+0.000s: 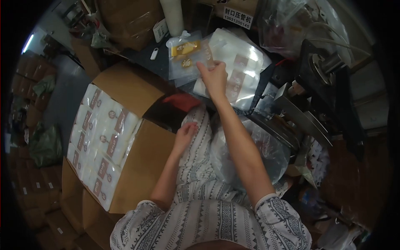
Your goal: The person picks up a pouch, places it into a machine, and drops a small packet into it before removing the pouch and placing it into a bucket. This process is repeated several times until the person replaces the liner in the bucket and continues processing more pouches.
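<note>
One yellow-labelled clear pouch is laid on the dark table, left of the stacked clear bags. Right hand is held over the bags' left edge, fingers bent; grip can't be told. Left hand is rested loosely spread by the patterned leg fabric.

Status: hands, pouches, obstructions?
Right hand at clear, brown-labelled plastic pouches; grip unclear. Left hand loosely curled over white, dark-patterned trousers. Open brown cardboard box at left; nothing visibly blocking right hand.
</note>
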Demonstrator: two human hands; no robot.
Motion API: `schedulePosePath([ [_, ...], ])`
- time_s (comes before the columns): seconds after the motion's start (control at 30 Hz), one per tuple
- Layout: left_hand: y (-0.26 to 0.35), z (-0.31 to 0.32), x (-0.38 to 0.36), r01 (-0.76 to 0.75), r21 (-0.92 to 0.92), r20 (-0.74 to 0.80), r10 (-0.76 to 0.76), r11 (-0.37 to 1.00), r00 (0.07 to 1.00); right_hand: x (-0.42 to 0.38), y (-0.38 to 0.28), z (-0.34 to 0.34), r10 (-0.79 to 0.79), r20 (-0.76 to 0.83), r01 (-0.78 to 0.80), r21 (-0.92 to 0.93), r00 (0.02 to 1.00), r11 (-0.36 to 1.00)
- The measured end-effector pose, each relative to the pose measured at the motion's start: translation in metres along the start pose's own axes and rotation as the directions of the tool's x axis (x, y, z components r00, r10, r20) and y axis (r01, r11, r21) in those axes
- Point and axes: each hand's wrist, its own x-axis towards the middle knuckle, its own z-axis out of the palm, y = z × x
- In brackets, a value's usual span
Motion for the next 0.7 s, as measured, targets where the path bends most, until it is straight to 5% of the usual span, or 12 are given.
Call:
schedulePosePath([
  [0.1,-0.002,0.005,0.000,0.010,0.068,0.093,-0.016,0.998,0.996,0.000,0.000,0.002,-0.168,0.014,0.168,-0.113,0.986,0.979],
  [0.17,0.004,0.014,-0.003,-0.032,0.001,0.109,0.032,0.999,0.994,-0.021,-0.011,-0.013,-0.442,-0.007,0.440,0.088,0.897,0.893],
  [0.23,0.007,0.019,-0.001,-0.035,0.023,0.128,0.032,0.999,0.991,-0.046,0.003,-0.036,-0.538,-0.009,0.534,0.146,0.843,0.833],
  [0.3,0.012,0.023,-0.004,-0.036,0.048,0.157,0.028,0.998,0.987,-0.089,0.024,-0.076,-0.450,0.001,0.444,0.158,0.893,0.882],
  [0.37,0.019,0.028,-0.011,-0.218,0.384,0.096,0.197,0.897,0.976,-0.135,0.069,-0.122,-0.318,0.054,0.306,0.163,0.947,0.938],
  [0.43,-0.014,0.019,0.002,-0.397,0.148,0.192,0.367,0.906,0.910,-0.182,0.137,-0.164,-0.124,-0.009,0.124,0.122,0.992,0.985],
  [0.47,0.000,0.026,0.003,-0.191,0.302,0.070,0.178,0.934,0.981,-0.195,0.153,-0.185,-0.186,-0.074,0.183,-0.045,0.980,0.982],
  [0.53,0.015,0.037,-0.001,-0.185,0.210,0.053,0.178,0.960,0.983,-0.205,0.185,-0.218,-0.242,-0.140,0.207,-0.224,0.960,0.952],
  [0.57,0.022,0.040,-0.005,-0.179,0.123,0.023,0.177,0.976,0.984,-0.207,0.209,-0.227,0.056,-0.066,-0.081,-0.489,0.996,0.868],
  [0.6,0.029,0.048,-0.007,-0.175,0.127,0.018,0.175,0.976,0.984,-0.210,0.241,-0.236,0.367,-0.077,-0.308,-0.713,0.927,0.630],
  [0.67,0.048,0.069,-0.015,-0.204,0.181,0.069,0.195,0.962,0.978,-0.213,0.390,-0.242,0.278,0.035,-0.188,-0.654,0.960,0.732],
  [0.7,0.054,0.077,-0.021,-0.242,0.224,0.092,0.226,0.944,0.970,-0.203,0.378,-0.234,0.374,0.046,-0.334,-0.355,0.926,0.873],
])
